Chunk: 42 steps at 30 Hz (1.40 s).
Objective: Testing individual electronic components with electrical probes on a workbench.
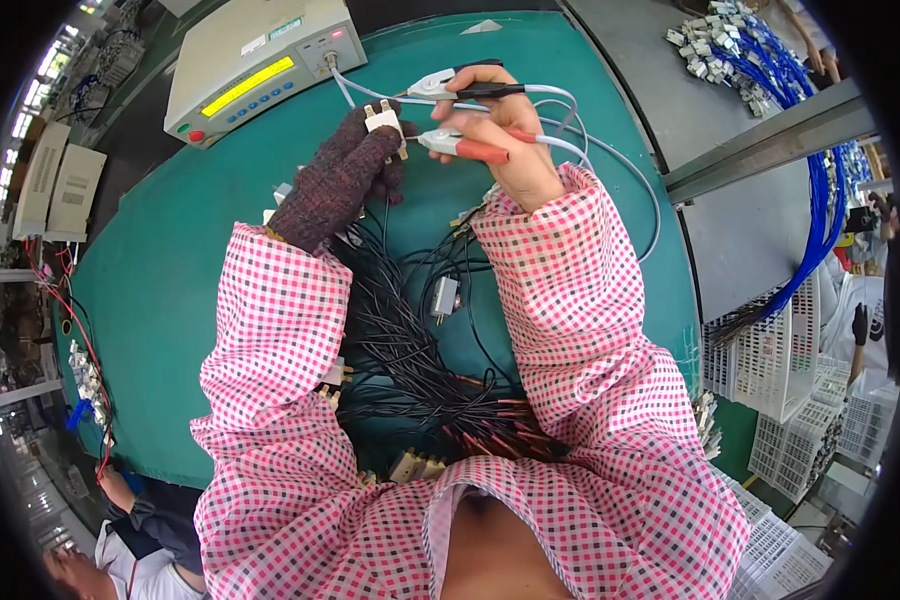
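Observation:
My left hand [338, 172], in a dark knitted glove, grips a white power plug [382, 122] with its metal prongs pointing up and away. My bare right hand [515, 140] holds two test clips: one with black handles [485, 90] and one with red handles [482, 151]. The red clip's tip is close to the plug's right side; whether it touches, I cannot tell. The black clip's tip is above and right of the plug. Below my hands lies a bundle of black cables [395, 340], and a loose grey plug [445, 298] rests beside it.
A beige tester [265, 65] with a lit yellow display stands at the far left, its grey leads running to the clips. A green mat [150, 300] covers the table. Blue cables [820, 220] hang at the right, beside white baskets [780, 350]. A person [135, 550] is at the lower left.

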Available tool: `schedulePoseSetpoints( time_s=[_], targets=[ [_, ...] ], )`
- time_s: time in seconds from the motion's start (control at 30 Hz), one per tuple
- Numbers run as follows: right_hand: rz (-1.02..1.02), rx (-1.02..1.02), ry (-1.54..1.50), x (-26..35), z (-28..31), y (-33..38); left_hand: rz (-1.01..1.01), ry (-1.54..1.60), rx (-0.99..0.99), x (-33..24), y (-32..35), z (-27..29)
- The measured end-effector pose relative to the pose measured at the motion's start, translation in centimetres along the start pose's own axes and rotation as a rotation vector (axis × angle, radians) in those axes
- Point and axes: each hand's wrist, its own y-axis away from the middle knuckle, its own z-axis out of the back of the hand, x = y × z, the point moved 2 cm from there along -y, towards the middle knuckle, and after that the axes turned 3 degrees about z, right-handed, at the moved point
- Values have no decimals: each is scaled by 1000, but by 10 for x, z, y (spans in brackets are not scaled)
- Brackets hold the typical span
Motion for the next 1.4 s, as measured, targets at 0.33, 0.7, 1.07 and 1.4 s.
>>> schedulePoseSetpoints(
  time_s=[0.33, 0.7, 1.07, 1.4],
  targets=[
    [31, 90, 264, 0, -15, 1, -2, -37, -59, -8, 7, -5],
    [40, 120, 314, -3, -21, 1, -17, -89, -118, -1, 2, 1],
    [289, 111, 539, -13, -24, -4, -118, -61, -136, 12, -10, 7],
    [317, 66, 755, -6, -30, 1, -169, -190, -179, 13, -10, 6]
  ],
)
